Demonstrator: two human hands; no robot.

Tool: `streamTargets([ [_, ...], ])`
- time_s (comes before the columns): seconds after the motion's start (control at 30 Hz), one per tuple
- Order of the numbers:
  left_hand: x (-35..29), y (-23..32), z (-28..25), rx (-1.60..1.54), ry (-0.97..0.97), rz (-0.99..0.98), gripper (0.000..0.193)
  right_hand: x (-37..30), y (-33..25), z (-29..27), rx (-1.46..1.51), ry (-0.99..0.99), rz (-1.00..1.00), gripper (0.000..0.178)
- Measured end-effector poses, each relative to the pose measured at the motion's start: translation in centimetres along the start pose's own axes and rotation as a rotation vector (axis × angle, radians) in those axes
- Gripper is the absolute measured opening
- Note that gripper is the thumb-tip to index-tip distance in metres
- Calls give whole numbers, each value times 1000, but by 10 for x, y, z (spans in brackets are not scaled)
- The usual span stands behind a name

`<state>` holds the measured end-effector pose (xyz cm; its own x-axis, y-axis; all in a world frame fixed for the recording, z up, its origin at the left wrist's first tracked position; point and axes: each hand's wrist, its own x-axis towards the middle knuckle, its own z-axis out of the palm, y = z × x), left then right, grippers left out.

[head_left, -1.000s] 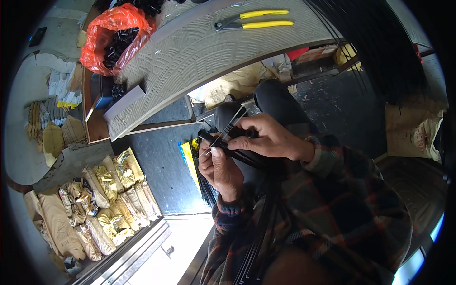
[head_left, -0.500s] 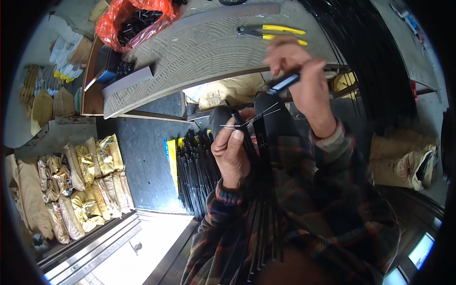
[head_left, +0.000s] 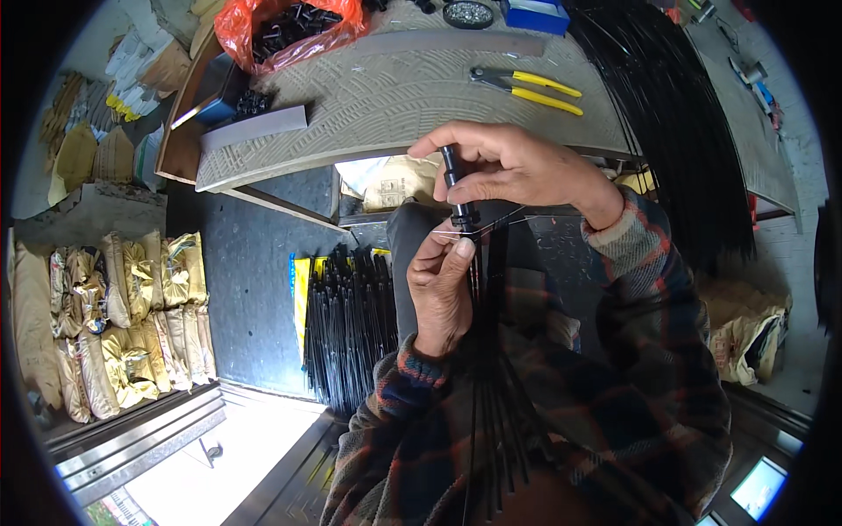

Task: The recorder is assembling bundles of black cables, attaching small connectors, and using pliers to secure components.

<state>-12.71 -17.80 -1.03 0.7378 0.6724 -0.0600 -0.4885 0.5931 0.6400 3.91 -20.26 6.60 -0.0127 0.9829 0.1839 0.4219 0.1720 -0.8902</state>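
Note:
My left hand [head_left: 441, 285] pinches thin wire ends [head_left: 452, 234] and the heads of several thin black rods, which look like umbrella ribs [head_left: 496, 421] and hang down over my lap. Directly above it, my right hand [head_left: 517, 171] closes around a black plastic tube [head_left: 451, 162], thumb below and fingers curled over the far side. The tube stands nearly upright, its wider collar [head_left: 464, 216] right at my left fingertips. From there a thin wire runs off to the right. My fingers partly hide the join.
On the workbench [head_left: 377, 101] lie yellow-handled pliers [head_left: 531, 91], a red bag [head_left: 351, 22] of black parts and a blue box [head_left: 535, 16]. Long black rods [head_left: 684, 114] drape over its right side. A rod bundle [head_left: 346, 324] stands left of my legs, beyond it wrapped packages [head_left: 132, 324].
My right hand has come left from its raised place on the right, bringing the black tube to the rod heads at my left hand. The left hand keeps its pinch. The view has shifted slightly.

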Motion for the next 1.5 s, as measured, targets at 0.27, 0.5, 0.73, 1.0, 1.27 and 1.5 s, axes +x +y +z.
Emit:
streamTargets([
  [0.27, 0, 4, 1, -23, -19, 1, 32, -3, 3, -1, 225, -20, -51, 46],
  [0.5, 2, 1, -4, -35, 4, 22, 31, 2, -4, 2, -51, -54, 45, 54],
  [0.73, 3, 1, -3, -17, 45, 18, 30, 3, 3, 3, 79, -24, -11, 60],
  [1.0, 5, 3, -3, -23, 31, 28, 31, 5, -4, 5, -226, -46, 23, 57],
  [1.27, 4, -2, -9, -18, 44, 52, 31, 5, -9, 17, -394, 91, -52, 51],
  [1.5, 1, 0, -16, 6, 101, 62, 27, 3, -5, 25, -267, 161, 56, 73],
])
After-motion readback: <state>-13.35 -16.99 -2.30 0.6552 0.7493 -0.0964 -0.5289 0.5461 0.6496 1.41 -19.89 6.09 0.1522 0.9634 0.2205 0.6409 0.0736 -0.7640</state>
